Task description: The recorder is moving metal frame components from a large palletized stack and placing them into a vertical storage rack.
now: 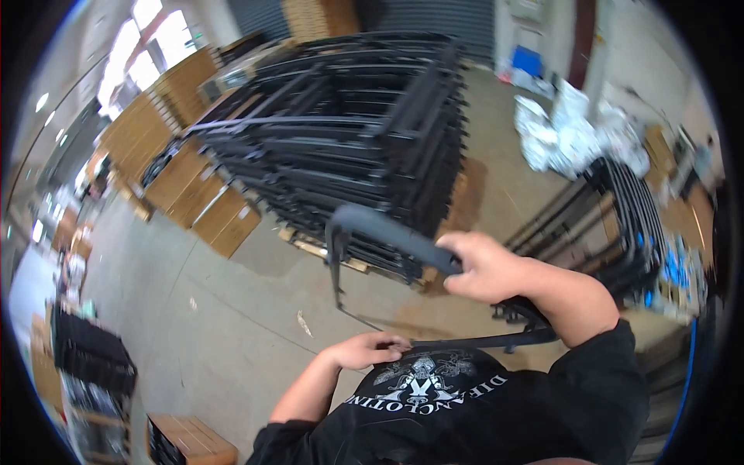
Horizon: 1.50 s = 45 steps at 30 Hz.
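Observation:
I carry a black metal frame in front of my chest. My right hand is closed around its thick upper bar, right of centre. My left hand sits lower, near my black shirt, fingers curled on the frame's thin lower rail. The frame hangs tilted above the concrete floor. Behind it stands a tall stack of similar black frames on a wooden pallet.
A second, smaller pile of black frames lies at the right. Brown cardboard boxes line the left of the big stack. White plastic wrap lies at the back right. More boxes and black crates stand at the lower left.

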Each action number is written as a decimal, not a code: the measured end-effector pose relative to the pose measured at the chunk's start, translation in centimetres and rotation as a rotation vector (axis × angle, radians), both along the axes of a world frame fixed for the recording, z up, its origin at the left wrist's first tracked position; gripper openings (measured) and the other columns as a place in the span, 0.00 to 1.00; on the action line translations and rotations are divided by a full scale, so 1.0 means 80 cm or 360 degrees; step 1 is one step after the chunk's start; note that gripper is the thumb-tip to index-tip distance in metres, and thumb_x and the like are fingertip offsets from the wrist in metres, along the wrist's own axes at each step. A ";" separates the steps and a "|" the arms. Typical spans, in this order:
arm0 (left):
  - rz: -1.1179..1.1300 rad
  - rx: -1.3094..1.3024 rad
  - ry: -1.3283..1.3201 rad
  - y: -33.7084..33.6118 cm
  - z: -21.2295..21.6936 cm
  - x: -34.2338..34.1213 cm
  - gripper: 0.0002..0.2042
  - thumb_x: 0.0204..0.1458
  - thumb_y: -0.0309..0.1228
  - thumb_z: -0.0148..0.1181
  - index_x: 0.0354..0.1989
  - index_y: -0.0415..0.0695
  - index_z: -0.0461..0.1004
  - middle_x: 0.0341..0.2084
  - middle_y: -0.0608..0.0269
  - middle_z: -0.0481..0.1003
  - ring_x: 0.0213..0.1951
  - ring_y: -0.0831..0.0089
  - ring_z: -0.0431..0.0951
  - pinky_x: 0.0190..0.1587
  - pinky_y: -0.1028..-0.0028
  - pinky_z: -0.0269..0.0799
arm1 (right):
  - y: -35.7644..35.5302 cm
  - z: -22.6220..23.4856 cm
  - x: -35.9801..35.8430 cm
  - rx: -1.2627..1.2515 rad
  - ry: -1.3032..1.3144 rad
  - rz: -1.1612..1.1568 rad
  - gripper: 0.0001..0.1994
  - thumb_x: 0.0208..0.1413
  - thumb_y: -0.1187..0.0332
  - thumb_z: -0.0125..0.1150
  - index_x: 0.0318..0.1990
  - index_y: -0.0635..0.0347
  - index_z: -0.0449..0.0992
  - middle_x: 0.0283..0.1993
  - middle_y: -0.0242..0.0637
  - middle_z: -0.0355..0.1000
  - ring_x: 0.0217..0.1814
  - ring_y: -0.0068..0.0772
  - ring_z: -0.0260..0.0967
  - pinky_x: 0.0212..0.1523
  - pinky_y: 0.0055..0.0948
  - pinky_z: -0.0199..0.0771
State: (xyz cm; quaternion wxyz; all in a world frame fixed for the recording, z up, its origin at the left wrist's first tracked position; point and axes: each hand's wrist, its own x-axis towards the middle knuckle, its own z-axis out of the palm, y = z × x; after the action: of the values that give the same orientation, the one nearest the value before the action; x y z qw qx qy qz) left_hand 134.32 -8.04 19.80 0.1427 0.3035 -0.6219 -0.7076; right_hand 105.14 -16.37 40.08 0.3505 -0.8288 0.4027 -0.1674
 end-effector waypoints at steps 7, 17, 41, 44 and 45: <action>0.0598 0.0937 0.0114 0.027 -0.130 -0.070 0.18 0.64 0.34 0.56 0.56 0.35 0.72 0.49 0.54 0.78 0.51 0.65 0.78 0.55 0.66 0.73 | 0.084 -0.089 -0.171 0.0372 0.0443 -0.0061 0.17 0.47 0.73 0.57 0.44 0.76 0.72 0.42 0.59 0.75 0.50 0.61 0.74 0.50 0.46 0.74; 0.0763 0.1261 -0.0407 -0.052 -0.263 -0.218 0.11 0.65 0.36 0.50 0.37 0.41 0.73 0.28 0.59 0.77 0.31 0.67 0.77 0.35 0.70 0.74 | 0.132 -0.080 -0.378 0.0310 0.0651 -0.0770 0.16 0.45 0.74 0.57 0.43 0.73 0.70 0.38 0.59 0.75 0.46 0.60 0.76 0.47 0.49 0.75; 0.0900 0.0702 -0.0661 -0.506 -0.298 -0.372 0.10 0.60 0.37 0.56 0.32 0.44 0.74 0.25 0.65 0.75 0.27 0.73 0.75 0.33 0.71 0.73 | -0.264 -0.203 -0.612 -0.0033 0.0652 -0.1697 0.18 0.51 0.67 0.60 0.44 0.76 0.71 0.40 0.65 0.76 0.48 0.62 0.76 0.53 0.46 0.75; 0.1071 0.0705 -0.0609 -0.512 -0.286 -0.383 0.08 0.62 0.37 0.56 0.35 0.45 0.74 0.27 0.66 0.76 0.29 0.73 0.76 0.34 0.71 0.74 | -0.311 -0.206 -0.648 0.0040 0.0493 -0.1764 0.18 0.50 0.66 0.60 0.41 0.76 0.73 0.37 0.65 0.76 0.46 0.60 0.78 0.51 0.45 0.76; 0.1117 0.0691 -0.0571 -0.509 -0.284 -0.387 0.07 0.62 0.36 0.56 0.36 0.47 0.74 0.28 0.66 0.77 0.30 0.72 0.77 0.35 0.71 0.74 | -0.323 -0.224 -0.675 -0.0062 0.0568 -0.1750 0.18 0.49 0.65 0.60 0.40 0.76 0.75 0.35 0.64 0.77 0.44 0.59 0.79 0.49 0.44 0.78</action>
State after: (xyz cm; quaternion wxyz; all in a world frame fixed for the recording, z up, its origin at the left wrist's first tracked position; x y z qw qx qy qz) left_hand 103.32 -48.75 -2.91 0.1971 0.6368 -0.3332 -0.6668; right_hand 51.10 -42.24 22.15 0.1233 -0.5195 0.8239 -0.1898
